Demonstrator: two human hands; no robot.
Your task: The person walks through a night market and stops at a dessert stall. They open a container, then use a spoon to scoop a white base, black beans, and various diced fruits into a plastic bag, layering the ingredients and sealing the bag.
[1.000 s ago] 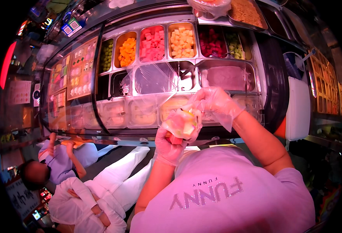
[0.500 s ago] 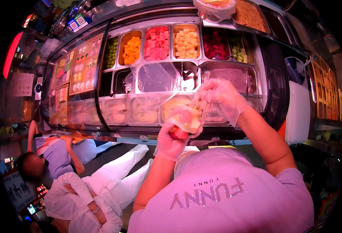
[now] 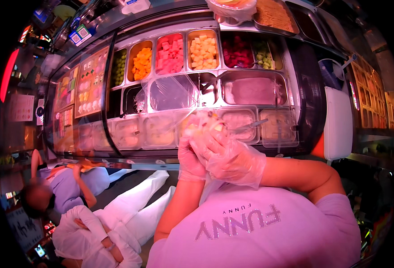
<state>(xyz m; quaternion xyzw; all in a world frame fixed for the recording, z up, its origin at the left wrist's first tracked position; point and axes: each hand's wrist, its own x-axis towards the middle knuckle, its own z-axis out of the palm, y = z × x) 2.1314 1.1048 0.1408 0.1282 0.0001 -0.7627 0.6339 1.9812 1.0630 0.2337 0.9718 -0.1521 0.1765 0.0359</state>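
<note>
Both my hands wear clear plastic gloves and come together over the near row of tubs. My left hand (image 3: 190,160) is closed round the lower left side of a fruit-filled wrap (image 3: 204,121), a thin pale skin with yellowish and dark red bits showing at its top. Across its near right side lies my right hand (image 3: 230,161), fingers bent and pressed against the wrap and my left hand. Most of the wrap is hidden by the fingers. Just beyond it are a steel pan with a clear film over it (image 3: 172,91) and a pan of pale purple paste (image 3: 254,88).
Fruit pans line the far row: orange cubes (image 3: 142,63), pink cubes (image 3: 169,53), pale yellow cubes (image 3: 203,52), dark red pieces (image 3: 238,53). A lidded tub (image 3: 277,127) is to the right. Two people in pale clothes (image 3: 94,236) are at the left. A white board (image 3: 338,123) stands right.
My right hand has come down from above the wrap and closed against it beside my left hand. The wrap has moved slightly left and away from me, and the view has shifted.
</note>
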